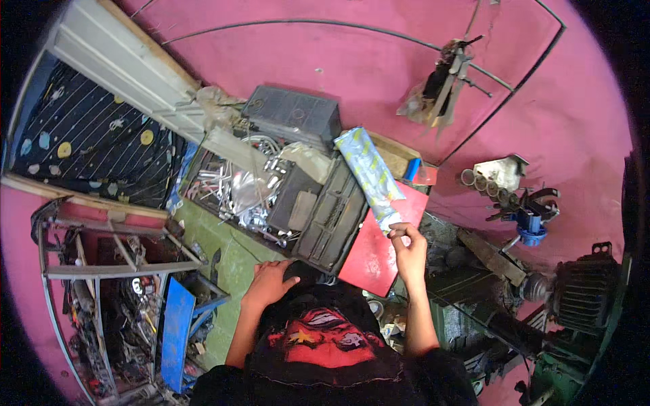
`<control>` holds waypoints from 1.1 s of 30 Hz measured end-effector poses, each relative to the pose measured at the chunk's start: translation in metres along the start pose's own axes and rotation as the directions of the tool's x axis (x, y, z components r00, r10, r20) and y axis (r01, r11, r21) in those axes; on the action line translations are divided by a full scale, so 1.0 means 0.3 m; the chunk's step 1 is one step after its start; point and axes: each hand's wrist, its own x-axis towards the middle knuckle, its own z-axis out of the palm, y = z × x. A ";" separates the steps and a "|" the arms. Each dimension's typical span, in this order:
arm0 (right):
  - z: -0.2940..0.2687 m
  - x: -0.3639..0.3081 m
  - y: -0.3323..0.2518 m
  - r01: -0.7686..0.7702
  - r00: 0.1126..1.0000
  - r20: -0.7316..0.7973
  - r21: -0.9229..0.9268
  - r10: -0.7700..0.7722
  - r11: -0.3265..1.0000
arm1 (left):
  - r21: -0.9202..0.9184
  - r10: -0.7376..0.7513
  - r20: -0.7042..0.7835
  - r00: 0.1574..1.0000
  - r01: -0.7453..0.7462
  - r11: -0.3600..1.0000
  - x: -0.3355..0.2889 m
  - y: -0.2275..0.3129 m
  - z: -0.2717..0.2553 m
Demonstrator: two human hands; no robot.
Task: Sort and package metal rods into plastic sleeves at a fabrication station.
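Our right hand (408,245) sits a little right of the middle of the frame. Its fingers are pinched shut on the lower end of a long plastic packet (371,174). The packet is silver and pale blue with yellow marks, and it runs up and to the left from our fingers. It lies over the top edge of a flat red board (381,243) and leans on a dark tool tray (330,215).

Our left hand (269,283) is near the lower middle. It lies flat and open on the green bench top (230,260), touching the near corner of the dark tray. It holds nothing.

We think we are just picking the packet up or getting ready to open it. The next move would need a firm pinch, and maybe the other hand to help.

A box of shiny metal tools (237,189) sits left of the tray. A dark grey case (292,114) is above it. A blue vise (529,222) is at the right. The wall (379,61) behind is pink.
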 end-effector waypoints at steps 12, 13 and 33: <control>0.069 -0.150 -0.011 -0.053 0.992 -0.115 -0.036 0.048 0.998 | 0.037 0.133 0.116 0.984 -0.138 0.990 0.070 -0.141 0.044; 0.078 -0.181 0.000 -0.068 0.989 -0.139 -0.102 0.053 0.992 | 0.031 0.150 0.120 0.981 -0.155 0.987 0.084 -0.141 0.028; 0.629 -0.431 -0.228 -0.245 0.927 0.091 -0.589 0.364 0.770 | 0.044 0.204 0.113 0.972 -0.210 0.977 0.219 -0.757 -0.153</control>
